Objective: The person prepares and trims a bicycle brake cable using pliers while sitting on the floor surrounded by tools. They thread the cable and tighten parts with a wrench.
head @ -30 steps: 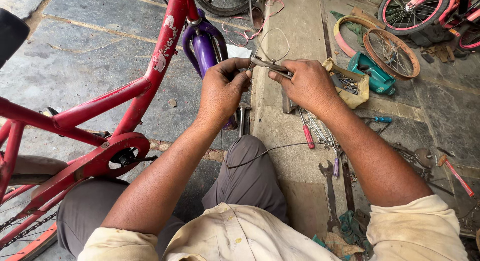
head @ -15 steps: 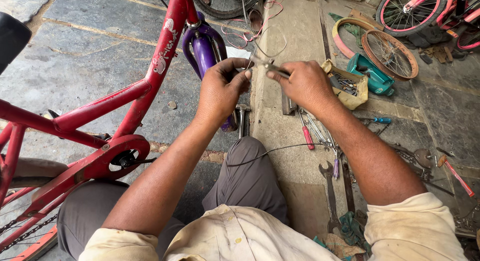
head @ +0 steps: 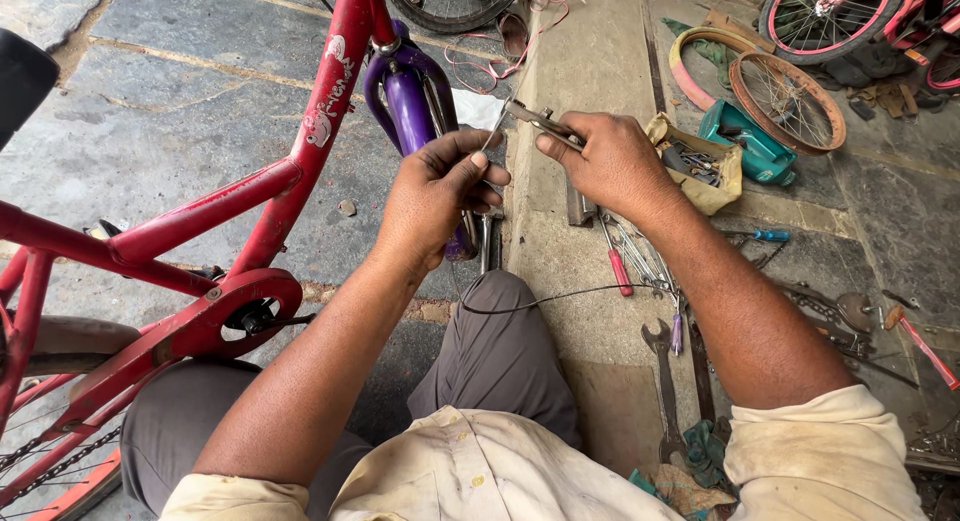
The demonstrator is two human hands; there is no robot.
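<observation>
Steel cable (head: 492,136), thin and springy, runs between your two hands just right of the purple fork (head: 412,106), which serves as the landmark here. Your left hand (head: 432,196) is clenched in front of the fork's lower leg, thumb and forefinger pinching the cable. Your right hand (head: 612,161), further right of the fork, is closed around the handles of the pliers (head: 540,123), whose jaws point back toward the fork and appear to meet the cable; the exact bite is too small to confirm. The likely fault is slippage: if the pliers grip too near the cable end, the wire can spring free and whip toward your left fingertips. A frayed strand can also prick the pinching fingers. Excess squeeze may kink or cut the cable. Note the loose dark wire (head: 540,301) lying across your knee below the fork; it can snag a sleeve. Hand tools lie on the concrete right of the fork, including a red-handled screwdriver (head: 615,261) and an open-end spanner (head: 662,381), so a dropped cable end may be lost among them.
</observation>
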